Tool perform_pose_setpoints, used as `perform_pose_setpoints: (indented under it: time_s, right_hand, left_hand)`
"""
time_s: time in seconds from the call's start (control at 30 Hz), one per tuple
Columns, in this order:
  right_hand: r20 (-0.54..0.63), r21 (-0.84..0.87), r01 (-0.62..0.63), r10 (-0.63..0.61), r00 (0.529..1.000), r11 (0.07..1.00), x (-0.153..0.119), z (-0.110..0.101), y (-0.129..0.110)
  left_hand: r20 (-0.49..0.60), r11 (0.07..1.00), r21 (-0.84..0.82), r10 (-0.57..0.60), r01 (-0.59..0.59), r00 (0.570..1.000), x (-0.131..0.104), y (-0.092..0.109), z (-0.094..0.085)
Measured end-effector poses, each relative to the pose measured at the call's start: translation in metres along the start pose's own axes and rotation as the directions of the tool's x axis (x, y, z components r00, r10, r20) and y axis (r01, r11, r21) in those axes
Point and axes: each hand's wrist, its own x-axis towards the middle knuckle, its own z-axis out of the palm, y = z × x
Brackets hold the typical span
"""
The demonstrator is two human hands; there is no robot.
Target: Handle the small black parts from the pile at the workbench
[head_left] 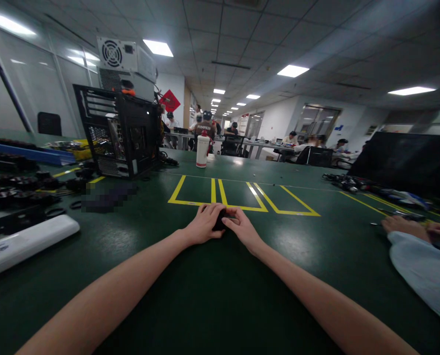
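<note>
Both my hands meet around a small black object [219, 223] low over the green table [153, 296]. Its kind is hard to make out, as fingers cover most of it. My left hand [204, 223] curls around its left side, thumb below and fingers over the top. On the other side, my right hand [242, 228] closes on it with thumb and fingertips. Just beyond my hands, yellow tape outlines [238, 209] mark the tabletop.
At the left stands an open black computer case [131, 133] with a power supply [125, 54] on top. A white bar [31, 241] and dark parts [23, 190] lie nearby. A white cup [202, 151] stands farther back. At the right, a co-worker's hand [404, 227] rests near tools.
</note>
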Motion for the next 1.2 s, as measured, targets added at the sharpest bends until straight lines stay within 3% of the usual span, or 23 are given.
perform_pose_setpoints:
  time_s: [0.27, 0.6, 0.73, 0.93, 1.2]
  right_hand:
    - [0.100, 0.026, -0.033, 0.030, 0.994, 0.999, -0.0050, -0.0008, -0.0072]
    - [0.030, -0.038, -0.010, 0.011, 0.999, 0.999, -0.0001, -0.0006, -0.0036]
    - [0.058, -0.046, -0.050, 0.052, 0.997, 0.998, -0.0006, -0.0020, -0.0044]
    - [0.108, 0.012, -0.003, 0.002, 0.994, 1.000, -0.0058, 0.0005, -0.0050]
    - [0.037, -0.061, -0.036, 0.038, 0.999, 0.997, -0.0034, 0.0018, -0.0084]
  left_hand:
    - [0.008, 1.000, -0.010, -0.006, 0.006, 1.000, -0.0008, 0.0015, -0.0019]
    - [0.002, 1.000, -0.009, -0.003, 0.003, 1.000, -0.0002, -0.0009, -0.0005]
    - [0.001, 1.000, -0.010, -0.006, 0.006, 1.000, -0.0003, -0.0011, -0.0003]
    - [-0.004, 1.000, -0.013, -0.009, 0.009, 1.000, 0.0000, -0.0022, 0.0009]
    - [-0.008, 1.000, -0.017, -0.015, 0.015, 1.000, -0.0006, -0.0022, -0.0015]
